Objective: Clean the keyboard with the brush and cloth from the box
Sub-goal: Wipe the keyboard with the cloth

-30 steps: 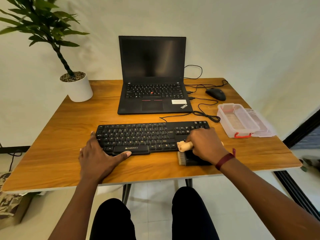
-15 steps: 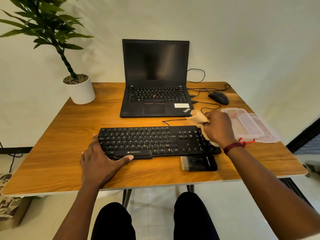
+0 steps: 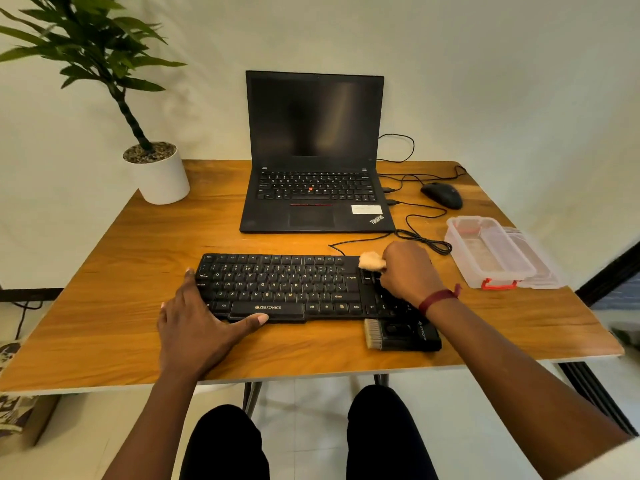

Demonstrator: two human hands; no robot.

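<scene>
Our left hand (image 3: 194, 327) lies flat on the counter (image 3: 114, 296), its grip spread and holding nothing, with fingertips and thumb touching the left end and front edge of the black keyboard (image 3: 284, 285). Our right hand (image 3: 408, 271) has its grip curled round the small beige cloth (image 3: 370, 262), which it presses on the keys toward the keyboard's right end, by the far edge. The brush (image 3: 401, 334) lies just in front of the keyboard's right end, bristles pointing left, and the clear box (image 3: 498, 273) stands further right, apart from both.
</scene>
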